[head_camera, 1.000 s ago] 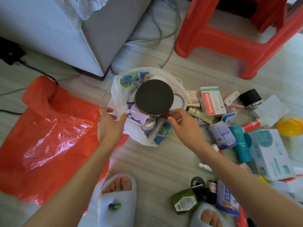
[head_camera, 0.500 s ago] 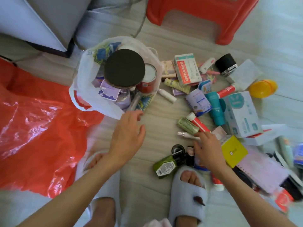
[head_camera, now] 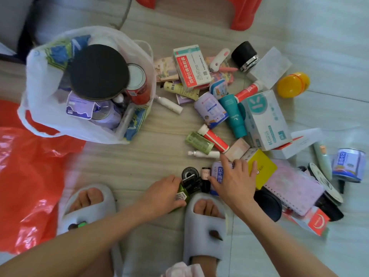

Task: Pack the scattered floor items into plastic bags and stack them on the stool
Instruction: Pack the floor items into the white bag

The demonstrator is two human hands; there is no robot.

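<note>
A green bottle [head_camera: 184, 193] is being gripped by the curled fingers of the left hand [head_camera: 163, 196], just in front of 1 of 2 grey slippers [head_camera: 203, 222]. A purple-labelled can [head_camera: 218, 173] is being touched by the spread, fairly straight fingers of the right hand [head_camera: 234, 182]. 1 white plastic bag [head_camera: 46, 96], part-filled, is being kept upright beside 1 red bag [head_camera: 26, 176]. Bare floor [head_camera: 129, 160] is being left between bag and scattered pile; 1 red stool [head_camera: 243, 15] is being cut off at the top edge.

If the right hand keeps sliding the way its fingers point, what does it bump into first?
The right hand points up and away from the person, its fingers already over the purple-labelled can and the yellow box. Going on, it would probably meet the pale pink box first, though heights are hard to judge.
</note>
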